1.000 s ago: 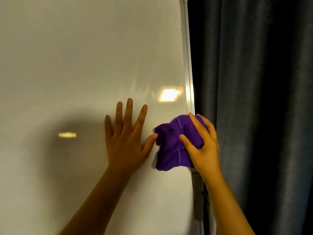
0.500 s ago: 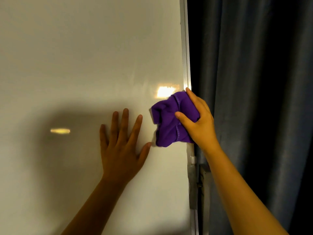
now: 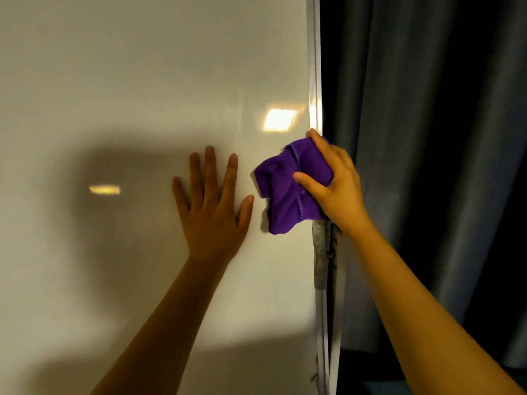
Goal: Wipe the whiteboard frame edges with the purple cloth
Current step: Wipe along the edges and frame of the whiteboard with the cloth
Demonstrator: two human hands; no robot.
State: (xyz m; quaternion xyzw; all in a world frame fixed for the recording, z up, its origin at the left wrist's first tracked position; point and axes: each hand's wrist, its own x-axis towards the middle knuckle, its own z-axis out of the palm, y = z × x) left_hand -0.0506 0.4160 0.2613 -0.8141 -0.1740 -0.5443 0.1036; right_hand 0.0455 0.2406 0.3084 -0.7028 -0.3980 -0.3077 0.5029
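Purple cloth (image 3: 288, 189), bunched, lies against the whiteboard's right frame edge (image 3: 313, 81), gripped by the right hand (image 3: 336, 186) with thumb and fingers curled round it. The left hand (image 3: 212, 206) presses flat, fingers spread, on the whiteboard (image 3: 128, 81). Dark curtain (image 3: 427, 138) hangs beside the frame.

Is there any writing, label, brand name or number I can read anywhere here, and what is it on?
None: no text can be read anywhere.
whiteboard: blank, only light reflections and shadow.
frame edge: no label visible.
purple cloth: no tag or print visible.
curtain: plain dark fabric.
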